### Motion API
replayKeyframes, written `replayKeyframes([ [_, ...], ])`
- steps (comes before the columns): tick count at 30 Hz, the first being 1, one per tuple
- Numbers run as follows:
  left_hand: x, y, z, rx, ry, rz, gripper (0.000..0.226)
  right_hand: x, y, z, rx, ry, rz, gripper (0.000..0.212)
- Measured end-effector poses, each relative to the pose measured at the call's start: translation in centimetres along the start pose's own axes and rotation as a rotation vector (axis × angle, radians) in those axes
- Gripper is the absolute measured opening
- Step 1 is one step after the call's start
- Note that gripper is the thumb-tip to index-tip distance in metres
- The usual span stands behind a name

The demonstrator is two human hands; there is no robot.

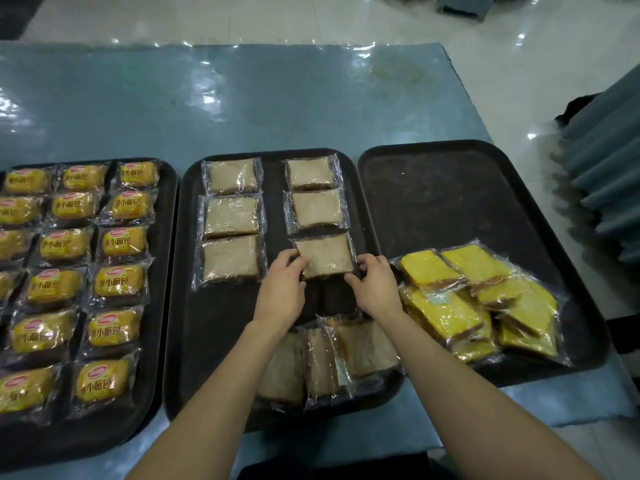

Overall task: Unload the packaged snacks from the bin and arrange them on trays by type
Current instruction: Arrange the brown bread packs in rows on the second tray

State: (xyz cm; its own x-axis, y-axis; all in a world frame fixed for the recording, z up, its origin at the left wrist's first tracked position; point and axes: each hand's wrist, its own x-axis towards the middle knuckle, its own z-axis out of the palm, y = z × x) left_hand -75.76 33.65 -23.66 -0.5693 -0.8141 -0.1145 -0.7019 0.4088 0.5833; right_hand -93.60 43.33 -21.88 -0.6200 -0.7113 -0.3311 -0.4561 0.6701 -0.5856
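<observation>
Setting a pale cake packet (323, 256) into third place in the right-hand column of the middle tray (214, 323), straight ahead at twelve o'clock, I have my left hand (282, 275) pinching its near-left corner and my right hand (375, 284) pinching its near-right corner. Both hands are curled onto the wrapper. The packet looks flat or nearly flat on the tray, in line with the two beyond it. By my reckoning the job is well past halfway. The left tray (162, 271), at about ten o'clock, carries neat rows of bun packets (119, 280) and looks finished, though its far-left side runs out of sight. On the middle tray a column of three sits at eleven o'clock and mine makes three in the second. The loose pale packets (329, 362) heaped at six o'clock under my forearms are yet to be laid out. The right tray (450, 202), at two o'clock, holds only a jumbled pile of yellow cake packets (478, 299) at four o'clock, none in rows yet. All three trays sit on the table (242, 98). I cannot see the bin, so I cannot tell whether more is left in it.
</observation>
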Motion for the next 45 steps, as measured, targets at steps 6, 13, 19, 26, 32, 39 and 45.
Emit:
replayKeyframes([
  [6,1.1,-0.5,0.0,0.03,0.029,0.015,0.058,1.1,-0.2,1.1,0.02,0.043,0.028,0.037],
  [13,1.1,-1.0,0.1,0.02,0.039,-0.021,0.06,1.3,-0.4,1.2,-0.002,0.034,0.003,0.036],
  [19,0.9,-1.0,-0.6,-0.005,-0.048,-0.058,0.066,1.3,-0.6,0.0,-0.005,-0.125,0.041,0.08],
  [26,-3.4,-2.9,-3.7,0.091,-0.103,-0.026,0.011,-3.0,-1.9,-0.7,-0.051,-0.097,-0.083,0.067],
  [32,-5.4,-5.2,-4.8,0.108,-0.508,-0.117,0.025,-7.2,-3.6,2.2,-0.367,-0.35,-0.24,0.069],
  [39,-7.4,-7.4,-7.5,-0.1,-0.427,-0.227,0.016,-7.7,-2.4,2.8,-0.36,-0.324,-0.257,0.024],
  [45,-9.2,-10.1,-11.5,-0.466,-0.024,-0.345,0.015,-8.2,-4.4,3.8,-0.243,-0.121,-0.26,0.051],
])
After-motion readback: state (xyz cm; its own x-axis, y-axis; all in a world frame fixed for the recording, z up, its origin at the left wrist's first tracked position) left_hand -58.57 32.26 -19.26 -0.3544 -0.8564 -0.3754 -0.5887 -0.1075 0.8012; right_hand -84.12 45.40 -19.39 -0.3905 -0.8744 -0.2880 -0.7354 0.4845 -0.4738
